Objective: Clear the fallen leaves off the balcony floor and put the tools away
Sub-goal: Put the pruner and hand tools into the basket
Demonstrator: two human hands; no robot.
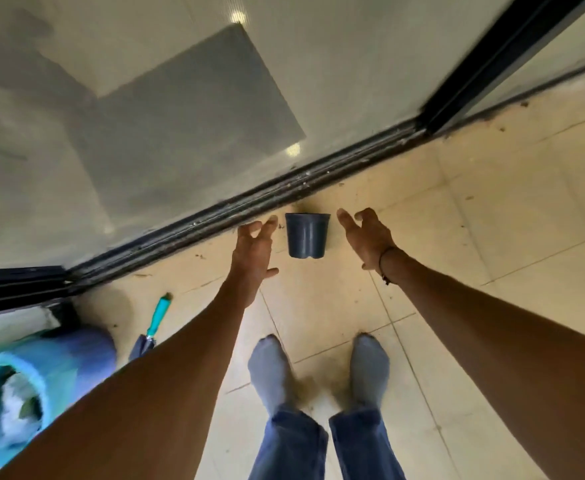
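On the cream-tiled balcony floor [457,237], just short of the dark sliding-door track [249,206], stands a small dark blue plastic pot [307,235]. It sits upright between the two hands, close to the track, and neither hand touches it. The left hand [253,252] reaches forward on the pot's left side, fingers relaxed and slightly spread, its fingertips near the pot's rim but apart from it. The right hand [365,237] reaches in from the other side, fingers loosely curved and parted, holding nothing; a thin dark cord [384,263] circles its wrist. Both bare forearms stretch out from the lower corners of the view.

Small brown bits of leaf litter [469,198] lie scattered over the tiles, thicker along the track and toward the upper right, near the black door frame [498,60]. Beyond the track lies a glossy pale indoor floor [145,133] showing reflections of lights.

Below the hands, two feet in light grey socks [270,368] stand on the tiles, with blue jeans [291,445] above them. At the lower left, a tool with a teal handle [159,315] and a dark blue lower part lies on the floor, partly hidden behind the left forearm; what kind of tool it is cannot be told. Beside it, at the left edge, is a blurred teal and blue container [49,362] with something white [17,407] inside.
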